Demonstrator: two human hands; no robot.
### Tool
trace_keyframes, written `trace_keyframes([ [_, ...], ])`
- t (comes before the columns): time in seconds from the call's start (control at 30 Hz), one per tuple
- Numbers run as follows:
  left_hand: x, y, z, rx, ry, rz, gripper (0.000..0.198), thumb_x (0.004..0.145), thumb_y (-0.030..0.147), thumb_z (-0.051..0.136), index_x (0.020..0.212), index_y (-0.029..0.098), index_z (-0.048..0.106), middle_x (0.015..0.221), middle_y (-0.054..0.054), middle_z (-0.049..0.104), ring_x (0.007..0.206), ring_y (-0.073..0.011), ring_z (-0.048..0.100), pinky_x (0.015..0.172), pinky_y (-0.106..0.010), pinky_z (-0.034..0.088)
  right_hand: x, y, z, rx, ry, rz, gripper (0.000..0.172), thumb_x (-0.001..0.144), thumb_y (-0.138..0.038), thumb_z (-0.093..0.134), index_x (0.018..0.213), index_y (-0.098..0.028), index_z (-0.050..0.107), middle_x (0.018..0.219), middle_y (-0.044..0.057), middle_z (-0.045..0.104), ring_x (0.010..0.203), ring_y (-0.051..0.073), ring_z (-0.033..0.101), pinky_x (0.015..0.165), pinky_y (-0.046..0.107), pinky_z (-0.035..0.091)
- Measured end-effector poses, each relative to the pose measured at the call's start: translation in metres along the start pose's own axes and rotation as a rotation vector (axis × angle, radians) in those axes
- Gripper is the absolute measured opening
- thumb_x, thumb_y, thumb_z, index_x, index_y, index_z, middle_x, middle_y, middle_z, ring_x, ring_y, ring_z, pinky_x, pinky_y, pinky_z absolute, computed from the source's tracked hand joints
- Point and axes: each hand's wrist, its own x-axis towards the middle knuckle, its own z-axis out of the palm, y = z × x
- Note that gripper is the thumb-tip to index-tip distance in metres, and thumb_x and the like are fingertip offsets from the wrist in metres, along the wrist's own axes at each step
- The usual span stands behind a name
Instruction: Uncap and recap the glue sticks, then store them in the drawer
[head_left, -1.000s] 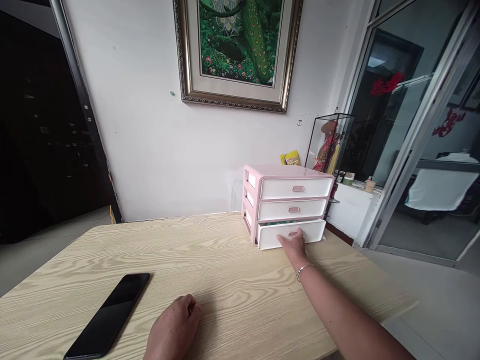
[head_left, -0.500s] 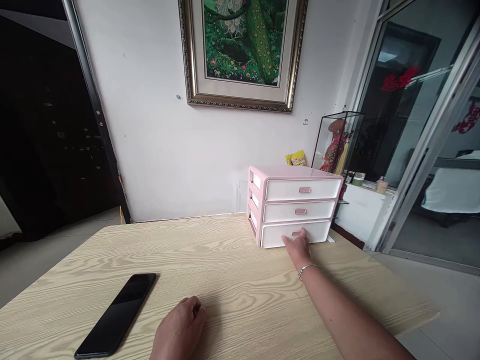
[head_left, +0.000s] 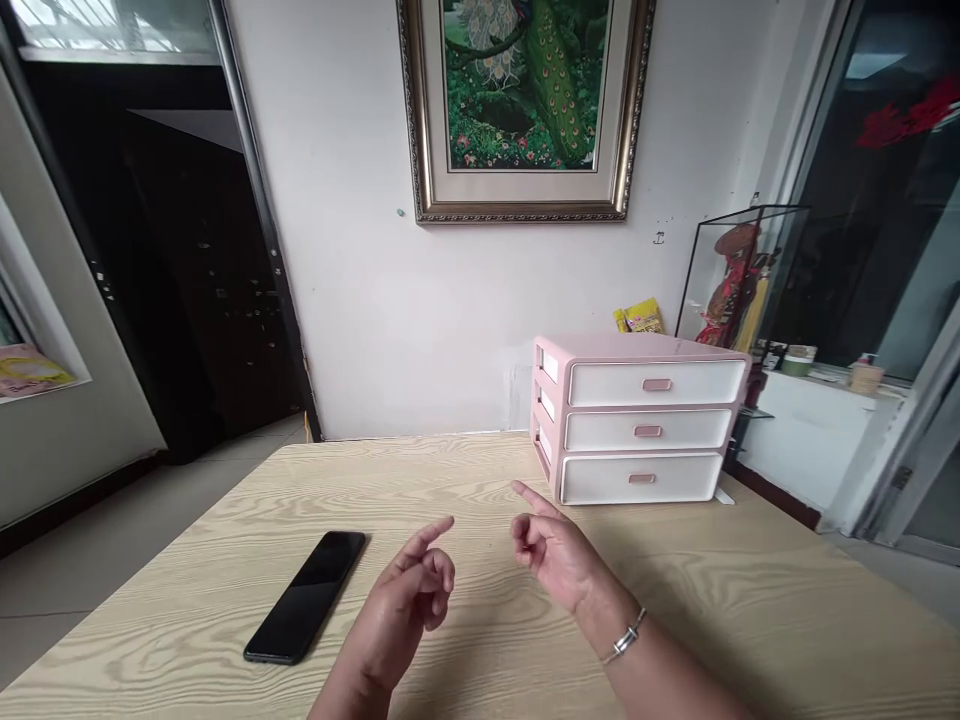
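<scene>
Drawers (head_left: 641, 418) stand right of centre in the frame, all three fronts closed, the long face running left to right. They lie beyond both hands, up and to the right; the right hand (head_left: 561, 562) is nearer, its forefinger just short of the lower left corner and apparently not touching. Both hands are empty and above the worktop (head_left: 465, 465), forefingers stretched out toward each other with a gap between, the other fingers loosely curled. The left hand (head_left: 409, 595) is nearest the phone (head_left: 306, 598), which lies slantwise at lower left, apart from it.
</scene>
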Motion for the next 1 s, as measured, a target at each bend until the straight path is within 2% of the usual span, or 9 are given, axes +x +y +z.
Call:
trace_keyframes([
  [0.07, 0.001, 0.018, 0.003, -0.204, -0.125, 0.082, 0.079, 0.066, 0.008, 0.060, 0.143, 0.024, 0.050, 0.062, 0.005, 0.053, 0.047, -0.0070, 0.036, 0.040, -0.016, 0.024, -0.001, -0.013, 0.017, 0.126, -0.158, 0.004, 0.084, 0.063, -0.007, 0.057, 0.144, -0.026, 0.047, 0.060, -0.007, 0.053, 0.049, 0.009, 0.037, 0.048, 0.021, 0.023],
  [0.17, 0.004, 0.042, 0.002, -0.357, -0.291, 0.231, 0.080, 0.071, 0.004, 0.059, 0.145, 0.032, 0.048, 0.059, 0.005, 0.051, 0.047, -0.0065, 0.035, 0.039, -0.012, 0.027, -0.002, -0.034, 0.036, 0.225, -0.367, -0.052, 0.077, 0.074, -0.012, 0.063, 0.147, -0.030, 0.045, 0.052, -0.010, 0.040, 0.047, 0.009, 0.023, 0.047, 0.022, 0.018],
  [0.33, 0.016, 0.058, -0.001, -0.409, -0.495, 0.411, 0.084, 0.079, 0.003, 0.054, 0.152, 0.040, 0.034, 0.053, 0.009, 0.043, 0.040, -0.0054, 0.019, 0.037, -0.011, 0.024, -0.007, -0.055, 0.053, 0.245, -0.543, -0.172, 0.068, 0.084, -0.029, 0.069, 0.146, -0.042, 0.045, 0.046, -0.012, 0.027, 0.045, 0.010, 0.013, 0.044, 0.023, 0.017],
  [0.5, 0.024, 0.056, 0.003, -0.405, -0.641, 0.444, 0.088, 0.077, 0.000, 0.051, 0.150, 0.045, 0.034, 0.043, 0.012, 0.030, 0.036, -0.0055, 0.012, 0.037, -0.011, 0.022, -0.003, -0.053, 0.045, 0.184, -0.536, -0.198, 0.076, 0.082, -0.033, 0.070, 0.146, -0.053, 0.036, 0.042, -0.013, 0.022, 0.041, 0.009, 0.010, 0.043, 0.023, 0.015],
  [0.63, 0.024, 0.049, -0.001, -0.424, -0.729, 0.417, 0.084, 0.078, 0.003, 0.050, 0.147, 0.048, 0.037, 0.042, 0.012, 0.028, 0.032, -0.0049, 0.010, 0.035, -0.011, 0.021, 0.002, -0.046, 0.032, 0.155, -0.469, -0.187, 0.079, 0.078, -0.037, 0.072, 0.146, -0.055, 0.036, 0.041, -0.014, 0.018, 0.041, 0.009, 0.009, 0.044, 0.023, 0.014],
  [0.73, 0.024, 0.044, -0.009, -0.409, -0.703, 0.396, 0.083, 0.078, 0.003, 0.049, 0.147, 0.049, 0.038, 0.043, 0.012, 0.028, 0.031, -0.0051, 0.011, 0.035, -0.012, 0.021, 0.005, -0.042, 0.025, 0.159, -0.412, -0.202, 0.082, 0.077, -0.037, 0.073, 0.148, -0.051, 0.034, 0.042, -0.014, 0.016, 0.042, 0.009, 0.008, 0.044, 0.024, 0.012],
  [0.87, 0.024, 0.039, -0.017, -0.401, -0.680, 0.379, 0.084, 0.079, 0.004, 0.049, 0.147, 0.050, 0.035, 0.043, 0.012, 0.030, 0.033, -0.0057, 0.009, 0.036, -0.013, 0.022, 0.005, -0.040, 0.017, 0.152, -0.365, -0.187, 0.089, 0.080, -0.036, 0.070, 0.154, -0.049, 0.022, 0.041, -0.015, 0.019, 0.041, 0.009, 0.011, 0.043, 0.023, 0.014],
  [1.0, 0.025, 0.036, -0.019, -0.378, -0.625, 0.381, 0.086, 0.079, 0.005, 0.051, 0.148, 0.051, 0.033, 0.043, 0.012, 0.029, 0.033, -0.0057, 0.010, 0.035, -0.014, 0.020, 0.003, -0.041, 0.013, 0.178, -0.402, -0.182, 0.089, 0.080, -0.031, 0.071, 0.152, -0.051, 0.024, 0.040, -0.015, 0.023, 0.039, 0.008, 0.012, 0.042, 0.021, 0.016],
])
